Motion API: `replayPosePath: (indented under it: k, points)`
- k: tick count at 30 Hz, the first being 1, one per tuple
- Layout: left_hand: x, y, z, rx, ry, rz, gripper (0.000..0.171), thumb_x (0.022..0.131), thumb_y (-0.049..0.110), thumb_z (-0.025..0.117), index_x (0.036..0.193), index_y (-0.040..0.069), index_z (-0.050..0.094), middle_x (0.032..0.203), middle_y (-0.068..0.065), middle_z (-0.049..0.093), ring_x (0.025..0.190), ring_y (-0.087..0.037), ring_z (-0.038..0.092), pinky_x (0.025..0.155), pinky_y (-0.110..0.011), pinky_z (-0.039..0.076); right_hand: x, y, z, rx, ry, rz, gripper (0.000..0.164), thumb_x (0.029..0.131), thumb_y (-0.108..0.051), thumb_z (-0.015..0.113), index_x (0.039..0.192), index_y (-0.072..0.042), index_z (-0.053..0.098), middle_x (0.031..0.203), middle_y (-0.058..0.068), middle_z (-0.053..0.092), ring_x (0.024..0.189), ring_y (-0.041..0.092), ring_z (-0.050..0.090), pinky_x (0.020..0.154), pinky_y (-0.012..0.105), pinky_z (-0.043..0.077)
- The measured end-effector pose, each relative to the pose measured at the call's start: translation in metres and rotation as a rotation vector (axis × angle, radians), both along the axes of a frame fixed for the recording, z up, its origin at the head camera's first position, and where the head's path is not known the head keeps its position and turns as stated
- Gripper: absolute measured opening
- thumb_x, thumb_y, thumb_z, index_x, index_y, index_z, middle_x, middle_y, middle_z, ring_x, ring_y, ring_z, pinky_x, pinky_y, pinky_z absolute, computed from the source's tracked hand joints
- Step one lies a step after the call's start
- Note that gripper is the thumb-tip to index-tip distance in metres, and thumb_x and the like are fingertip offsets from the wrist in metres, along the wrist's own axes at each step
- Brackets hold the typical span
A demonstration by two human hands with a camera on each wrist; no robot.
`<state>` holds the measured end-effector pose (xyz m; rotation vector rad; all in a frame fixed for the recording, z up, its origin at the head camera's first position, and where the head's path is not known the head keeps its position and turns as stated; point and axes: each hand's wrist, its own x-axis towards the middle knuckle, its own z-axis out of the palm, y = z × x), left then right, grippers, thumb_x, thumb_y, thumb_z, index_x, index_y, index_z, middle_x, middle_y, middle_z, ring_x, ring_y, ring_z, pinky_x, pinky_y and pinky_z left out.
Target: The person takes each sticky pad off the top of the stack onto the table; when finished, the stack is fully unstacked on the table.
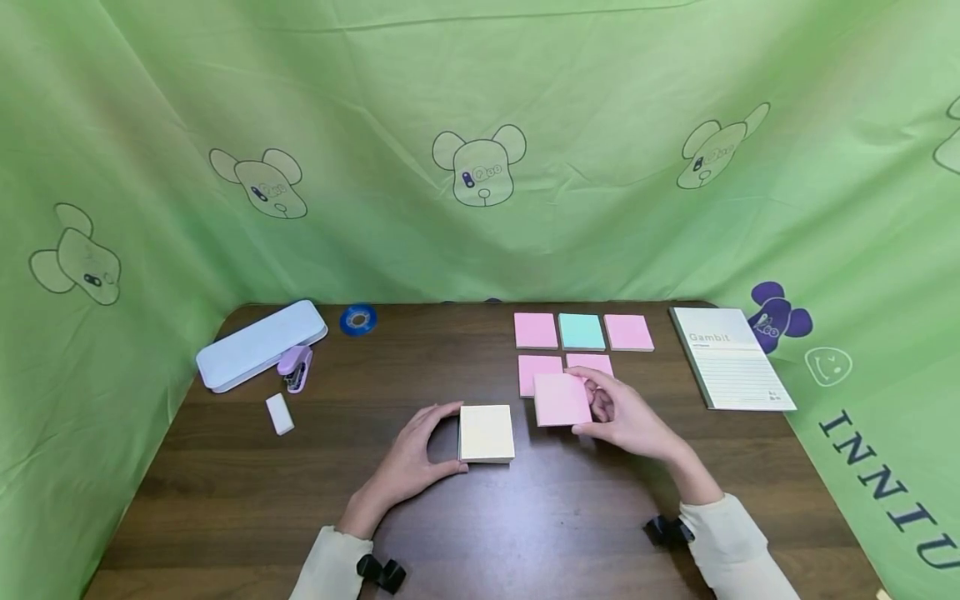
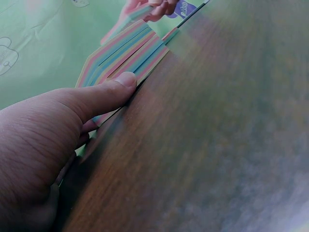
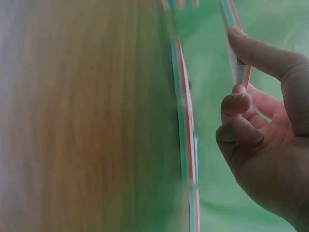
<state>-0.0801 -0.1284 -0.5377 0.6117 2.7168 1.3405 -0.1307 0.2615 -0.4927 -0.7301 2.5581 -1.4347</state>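
Note:
My left hand [image 1: 408,454] holds a thick stack of sticky notes [image 1: 486,434] by its left side, thumb at the near edge and a finger at the far edge. The stack has a pale yellow top, and its sides show pink, yellow and blue-green layers in the left wrist view. In my right hand [image 1: 618,412], a thin pink sticky note pad [image 1: 561,400] is pinched by its right side between thumb and fingers, raised off the table. Right behind it lie two more pink pads [image 1: 537,367], the right one partly covered by the hand and the held pad.
Along the back sit a pink pad [image 1: 536,331], a blue-green pad [image 1: 581,332] and another pink pad [image 1: 629,332]. A notepad [image 1: 731,358] lies at the right. To the left are a pale pencil case [image 1: 262,346], purple stapler [image 1: 295,367], white eraser [image 1: 280,414] and blue tape roll [image 1: 358,319].

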Motion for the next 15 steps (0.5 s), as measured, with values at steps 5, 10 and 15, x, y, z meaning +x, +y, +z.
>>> replayPosePath:
  k: [5, 10, 15]
  points:
    - [0.000, -0.001, -0.002, -0.003, 0.006, 0.004, 0.091, 0.084, 0.026, 0.101, 0.163, 0.022, 0.055, 0.156, 0.001, 0.063, 0.150, -0.032, 0.053, 0.122, -0.062, 0.043, -0.007, 0.028, -0.002, 0.010, -0.013, -0.042, 0.081, 0.081, 0.005, 0.095, 0.153, -0.001, 0.058, 0.090, 0.006, 0.055, 0.073, 0.012, 0.050, 0.061, 0.021, 0.043]
    - [0.000, -0.001, -0.003, 0.002, 0.008, 0.001, 0.092, 0.083, 0.025, 0.101, 0.163, 0.021, 0.055, 0.156, 0.001, 0.063, 0.151, -0.032, 0.052, 0.122, -0.063, 0.043, -0.010, 0.055, -0.001, 0.022, -0.047, -0.086, 0.081, 0.083, 0.004, 0.094, 0.155, 0.003, 0.055, 0.092, 0.008, 0.055, 0.075, 0.014, 0.050, 0.062, 0.022, 0.044]
    - [0.000, -0.001, -0.002, 0.009, -0.019, -0.002, 0.093, 0.084, 0.027, 0.101, 0.164, 0.022, 0.054, 0.158, 0.001, 0.062, 0.153, -0.032, 0.050, 0.125, -0.062, 0.040, -0.011, 0.082, 0.000, 0.071, -0.053, -0.158, 0.080, 0.084, 0.003, 0.093, 0.153, 0.006, 0.055, 0.093, 0.008, 0.055, 0.072, 0.014, 0.048, 0.060, 0.024, 0.042]
